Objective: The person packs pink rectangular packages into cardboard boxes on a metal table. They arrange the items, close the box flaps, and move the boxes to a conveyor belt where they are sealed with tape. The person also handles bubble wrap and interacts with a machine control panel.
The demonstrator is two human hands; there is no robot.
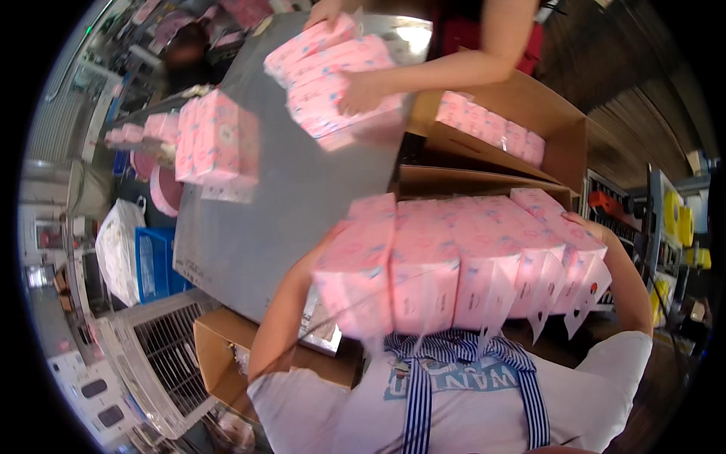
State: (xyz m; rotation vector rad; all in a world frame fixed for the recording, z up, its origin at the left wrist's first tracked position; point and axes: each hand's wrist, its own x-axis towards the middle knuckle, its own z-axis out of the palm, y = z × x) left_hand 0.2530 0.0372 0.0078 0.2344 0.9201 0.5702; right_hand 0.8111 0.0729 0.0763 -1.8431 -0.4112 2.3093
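Observation:
A row of several pink patterned soft packs (pixel 423 268), which look like tissue packs, is squeezed between my two hands in front of my chest. My left hand (pixel 333 233) presses on the row's left end, its fingers mostly hidden behind the pack. At the right end, my right hand (pixel 584 221) grips the last pack with its fingers over the far top edge. Clear wrapper ends and white tabs hang from the near side. Just beyond the row stands an open cardboard box (pixel 484 180), its inside mostly hidden.
Across the grey metal table (pixel 280 219), another person's hands (pixel 367 91) hold more pink packs (pixel 325 72). A pack stack (pixel 215 140) stands at the table's left. A second carton (pixel 563 136) contains packs. Lower left are a blue crate (pixel 155 265) and another cardboard box (pixel 219 356).

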